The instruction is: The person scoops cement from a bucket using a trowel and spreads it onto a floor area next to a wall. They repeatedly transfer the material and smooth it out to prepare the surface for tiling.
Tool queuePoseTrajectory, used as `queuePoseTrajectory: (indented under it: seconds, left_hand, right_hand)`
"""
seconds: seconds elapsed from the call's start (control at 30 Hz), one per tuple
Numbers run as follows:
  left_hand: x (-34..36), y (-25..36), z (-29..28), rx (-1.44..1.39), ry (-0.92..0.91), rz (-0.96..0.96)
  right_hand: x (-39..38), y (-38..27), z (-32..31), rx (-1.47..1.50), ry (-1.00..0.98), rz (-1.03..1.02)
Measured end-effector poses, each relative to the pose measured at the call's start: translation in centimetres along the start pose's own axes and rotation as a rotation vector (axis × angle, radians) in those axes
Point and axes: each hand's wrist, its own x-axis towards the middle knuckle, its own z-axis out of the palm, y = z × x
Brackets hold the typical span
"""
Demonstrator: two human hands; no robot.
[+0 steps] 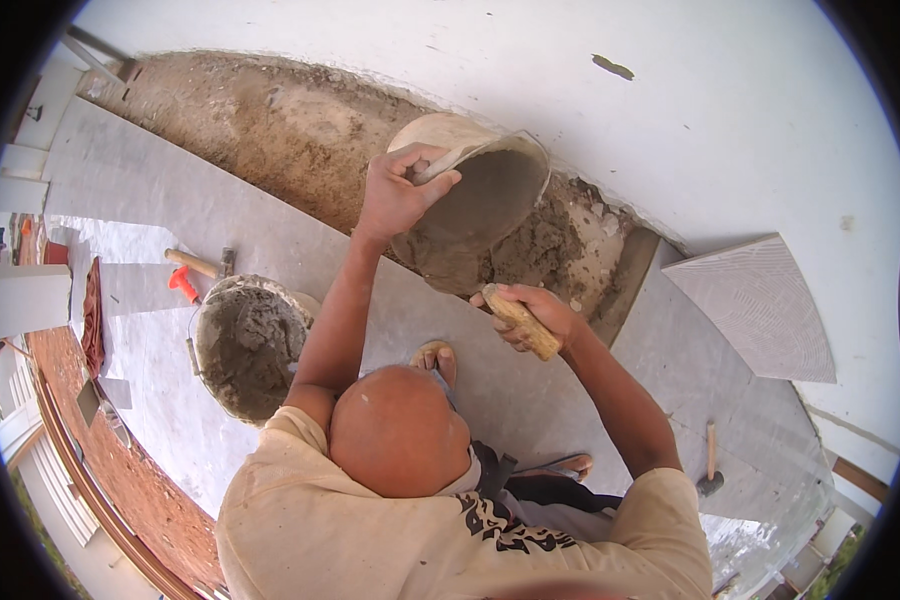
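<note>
Neither of my own hands is in view. In front of me a bent-over co-worker (370, 530) in a beige T-shirt works with both hands. Their left hand (400, 190) grips the rim of a mortar-caked bucket (450, 130), tilted with its mouth toward them. Grey wet mortar (455, 265) lies at its lower lip, over the dirt strip (280, 135) along the wall. The co-worker's right hand (540, 310) is closed around a thick, wood-coloured handle or block (525, 325); any tool end on it cannot be made out.
A second bucket (250, 350) of mortar stands left, near a wooden-handled hammer (205, 263) and a red-handled tool (182, 285). A ridged tile (760, 305) leans on the white wall (720, 120). A mallet (711, 465) lies right on the grey floor (610, 430).
</note>
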Motion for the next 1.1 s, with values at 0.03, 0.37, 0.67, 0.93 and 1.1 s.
queuePoseTrajectory:
  seconds: [0.03,0.37,0.67,0.93,1.1]
  left_hand:
    - [-0.1,-0.1,0.0,0.014,0.012,0.014]
    - [0.3,-2.7,-0.7,-0.251,0.070,0.032]
    - [0.5,-7.3,-3.9,-0.439,0.201,-0.113]
    - [0.5,-8.8,-5.1,-0.630,0.200,-0.229]
    - [0.4,-8.6,-4.7,-0.598,0.210,-0.237]
  right_hand:
    - [0.0,0.1,0.2,-0.004,0.012,-0.008]
    - [0.8,0.6,0.6,0.136,-0.087,-0.107]
    - [-6.5,-2.3,1.9,-0.290,0.209,-0.348]
    - [-9.1,0.2,-5.4,-1.555,1.112,-0.742]
    - [-8.9,0.5,-4.8,-1.688,1.299,-0.459]
